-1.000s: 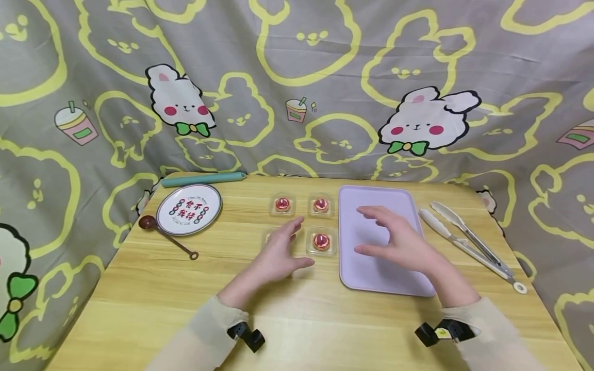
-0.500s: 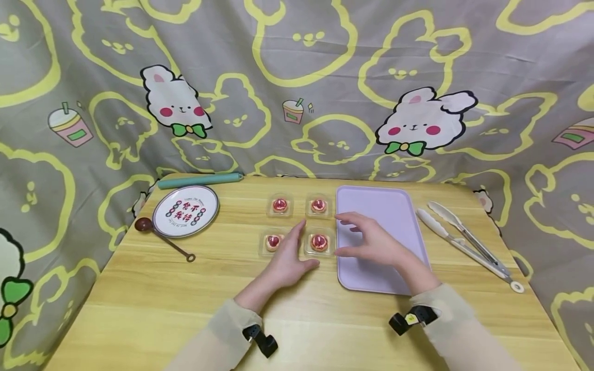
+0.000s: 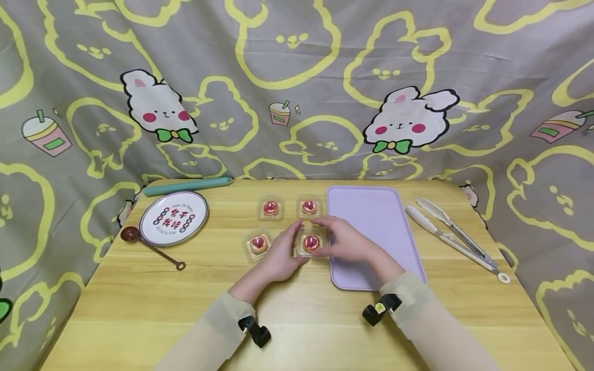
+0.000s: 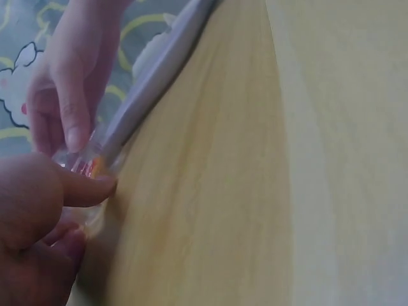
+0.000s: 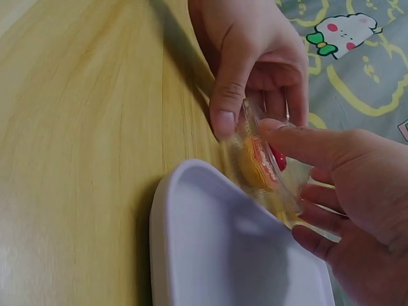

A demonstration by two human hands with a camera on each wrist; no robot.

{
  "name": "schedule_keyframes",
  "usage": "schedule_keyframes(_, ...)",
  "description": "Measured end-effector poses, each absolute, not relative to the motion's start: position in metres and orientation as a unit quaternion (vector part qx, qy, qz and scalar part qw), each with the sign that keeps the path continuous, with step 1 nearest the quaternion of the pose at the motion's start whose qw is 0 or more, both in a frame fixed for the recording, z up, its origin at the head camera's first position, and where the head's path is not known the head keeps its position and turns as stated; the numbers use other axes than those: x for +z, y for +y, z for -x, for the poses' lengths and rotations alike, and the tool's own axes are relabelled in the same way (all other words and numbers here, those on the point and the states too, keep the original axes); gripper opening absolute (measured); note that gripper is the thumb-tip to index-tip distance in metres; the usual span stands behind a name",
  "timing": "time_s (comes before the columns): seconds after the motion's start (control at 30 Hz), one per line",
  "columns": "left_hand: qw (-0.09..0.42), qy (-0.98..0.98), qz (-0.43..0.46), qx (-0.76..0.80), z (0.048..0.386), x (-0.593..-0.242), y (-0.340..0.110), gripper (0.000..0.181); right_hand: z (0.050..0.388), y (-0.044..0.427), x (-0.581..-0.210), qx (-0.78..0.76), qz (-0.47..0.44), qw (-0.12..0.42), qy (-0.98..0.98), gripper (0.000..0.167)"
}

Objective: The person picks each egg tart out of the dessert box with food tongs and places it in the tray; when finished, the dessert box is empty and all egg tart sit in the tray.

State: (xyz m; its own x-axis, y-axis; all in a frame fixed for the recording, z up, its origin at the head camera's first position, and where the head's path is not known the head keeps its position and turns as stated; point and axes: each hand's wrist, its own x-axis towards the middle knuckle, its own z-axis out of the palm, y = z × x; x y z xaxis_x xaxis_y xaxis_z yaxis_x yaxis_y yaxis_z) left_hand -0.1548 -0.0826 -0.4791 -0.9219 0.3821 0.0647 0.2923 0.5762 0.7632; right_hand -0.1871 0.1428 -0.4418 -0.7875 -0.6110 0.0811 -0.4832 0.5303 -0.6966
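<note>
Now, from the head view, we see the left hand and right hand, partly open, gripping a square, clear plastic box beside the smooth lavender tray on the wood-grain tabletop. Left wrist: we catch both thumbs at the box. Right wrist: we spot a round, red-topped tart inside.

Tabletop: light wood grain is shown in broad bands.
Curtain: grey cloth is hung in folds behind and along both sides.
Print: yellow animal outlines are repeated, joined by white rabbits and pink cups.
Light: a soft sheen is reflected by the wood.
</note>
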Motion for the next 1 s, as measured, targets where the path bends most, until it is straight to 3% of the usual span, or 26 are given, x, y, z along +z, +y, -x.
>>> schedule_keyframes(0.53,0.05,0.885,-0.153,0.436,0.156,-0.487,-0.078,0.087,0.194,0.142,-0.446,-0.351,0.309,0.132,0.874,0.081)
schedule_keyframes(0.83,0.053,0.885,-0.149,0.438,0.157,-0.484,-0.076,0.074,0.191,0.145,-0.453,-0.375,0.307,0.108,0.868,0.08)
schedule_keyframes(1.0,0.059,0.889,-0.141,0.432,0.158,-0.485,-0.077,0.076,0.189,0.145,-0.458,-0.389,0.322,0.085,0.859,0.079)
